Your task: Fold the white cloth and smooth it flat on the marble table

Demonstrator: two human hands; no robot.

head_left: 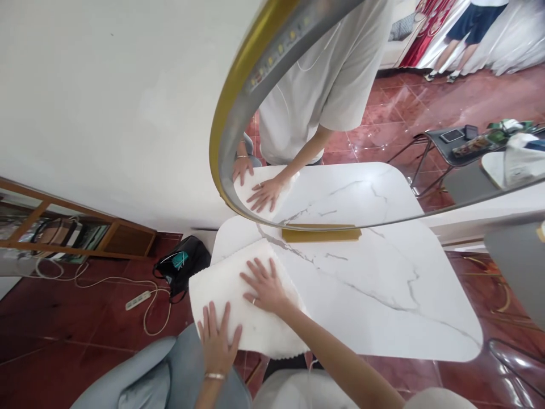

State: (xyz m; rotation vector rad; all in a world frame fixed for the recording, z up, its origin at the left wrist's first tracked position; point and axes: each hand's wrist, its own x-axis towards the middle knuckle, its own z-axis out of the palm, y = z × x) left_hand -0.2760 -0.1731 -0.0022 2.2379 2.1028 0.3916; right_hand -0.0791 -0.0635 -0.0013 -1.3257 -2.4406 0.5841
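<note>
A folded white cloth (232,284) lies on the left corner of a white marble table (374,295), overhanging its edge. My left hand (217,338) rests flat on the cloth's near edge, fingers spread, a bracelet at the wrist. My right hand (264,284) lies flat on the cloth's middle, fingers stretched out, a ring on one finger. Both hands hold nothing.
A large round mirror (238,91) with a gold rim stands on a gold base (321,233) at the table's back and reflects my hands and body. A black bag (183,267), a power strip (138,300) and cables lie on the red tiled floor at left. A grey chair (149,375) sits below.
</note>
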